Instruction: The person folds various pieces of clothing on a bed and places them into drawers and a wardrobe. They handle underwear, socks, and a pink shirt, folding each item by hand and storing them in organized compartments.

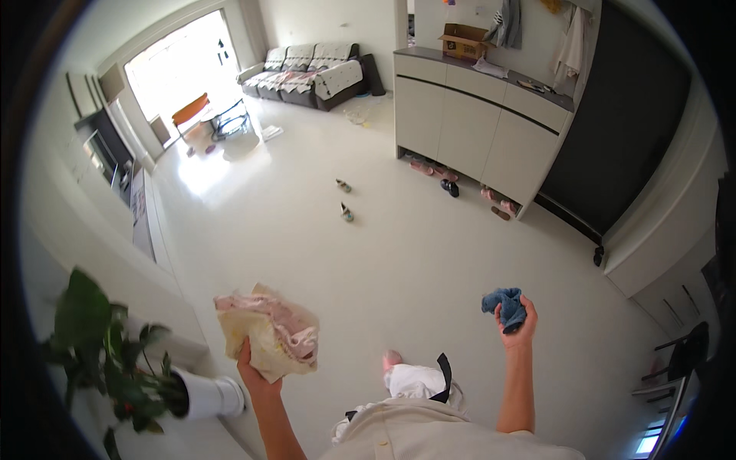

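Note:
My left hand (259,371) grips a bundle of folded cloth (267,330), pale yellow and pink, held up over the floor. Its fingers are hidden under the fabric. On the other side, my right hand (520,330) is closed around a crumpled blue cloth (506,307), with a dark patch at its lower end. The two hands are well apart, one on each side of my body. Below them show my white trousers (420,380) with a black strap, and one pink slipper (392,360).
A potted plant (207,394) stands close on the left. Two small shoes (346,213) lie on the pale floor (287,241) ahead. At the right, slippers (421,168) sit under a shoe cabinet (471,118) bearing a cardboard box (463,43). A sofa (310,75) and an orange chair (191,109) are farther off.

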Available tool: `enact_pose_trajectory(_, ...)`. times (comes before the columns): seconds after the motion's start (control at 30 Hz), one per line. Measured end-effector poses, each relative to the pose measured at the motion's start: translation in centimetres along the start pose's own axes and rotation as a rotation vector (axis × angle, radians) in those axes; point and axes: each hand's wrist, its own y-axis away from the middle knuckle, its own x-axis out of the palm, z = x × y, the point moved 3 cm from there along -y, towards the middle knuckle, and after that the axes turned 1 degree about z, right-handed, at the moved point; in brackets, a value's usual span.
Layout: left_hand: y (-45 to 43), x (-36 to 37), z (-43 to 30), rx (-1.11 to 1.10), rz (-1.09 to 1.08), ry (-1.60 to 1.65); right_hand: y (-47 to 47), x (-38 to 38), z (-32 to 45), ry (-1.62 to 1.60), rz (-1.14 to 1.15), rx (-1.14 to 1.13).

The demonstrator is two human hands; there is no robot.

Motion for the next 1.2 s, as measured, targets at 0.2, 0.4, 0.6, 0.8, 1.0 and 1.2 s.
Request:
enact_pose_trajectory(0.2,-16.1,-0.2,-2.5,0.074,-0.073,-0.018,-16.0,15.7,-9.0,-0.003,0.21,0.171)
enact_pose_trajectory(0.4,-34.0,1.2,-2.1,0.201,-0.153,-0.094,-31.2,30.9,-17.3,-0.019,0.315,0.276)
enact_pose_trajectory(0.6,-56.3,10.6,0.3,0.097,-0.076,-0.039,-46.4,38.2,-21.0,-0.051,0.226,0.237)
enact_pose_trajectory(0.8,-78.6,24.8,5.8,-0.061,0.034,-0.041,-58.4,44.1,-20.9,-0.033,0.059,0.036)
enact_pose_trajectory(1.0,-95.5,34.3,12.3,-0.152,0.159,0.017,-72.5,48.3,-21.8,0.004,-0.077,0.025)
enact_pose_trajectory(1.2,-107.0,40.3,13.1,-0.058,0.067,-0.012,-89.1,60.7,-24.8,0.043,-0.003,0.083)
